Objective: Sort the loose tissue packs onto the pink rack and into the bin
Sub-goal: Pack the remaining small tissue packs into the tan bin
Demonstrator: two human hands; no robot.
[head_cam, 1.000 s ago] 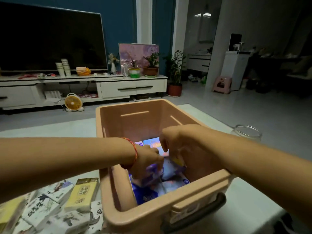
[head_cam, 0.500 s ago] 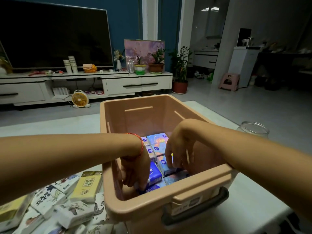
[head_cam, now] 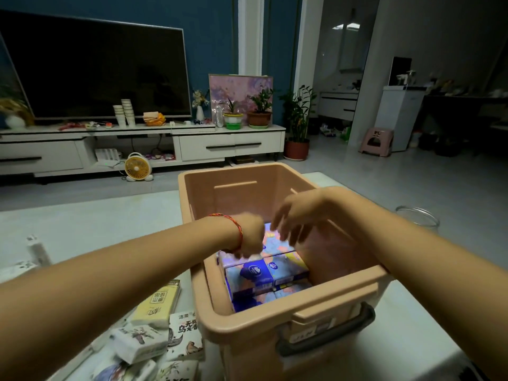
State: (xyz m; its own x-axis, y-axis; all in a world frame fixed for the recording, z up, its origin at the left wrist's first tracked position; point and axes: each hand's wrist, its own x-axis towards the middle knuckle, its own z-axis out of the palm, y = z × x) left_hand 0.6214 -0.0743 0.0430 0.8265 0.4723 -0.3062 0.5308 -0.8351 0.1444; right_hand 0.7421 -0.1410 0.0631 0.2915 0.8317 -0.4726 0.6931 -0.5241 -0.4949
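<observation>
You are holding both hands over the bin (head_cam: pixel 236 200). Your right hand (head_cam: pixel 295 218) is hanging loose, its grip open and holding nothing. Your left hand (head_cam: pixel 248 237) is curling down, but it is blurry, so I cannot tell its grip. Blue tissue packs (head_cam: pixel 264 273) are lying inside the bin. More loose packs (head_cam: pixel 154 306) are lying on the table (head_cam: pixel 82 229), just left of the bin.

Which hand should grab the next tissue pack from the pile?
Probably the left hand: the loose packs lie left of the bin, beside that arm; the right hand would cross over.
</observation>
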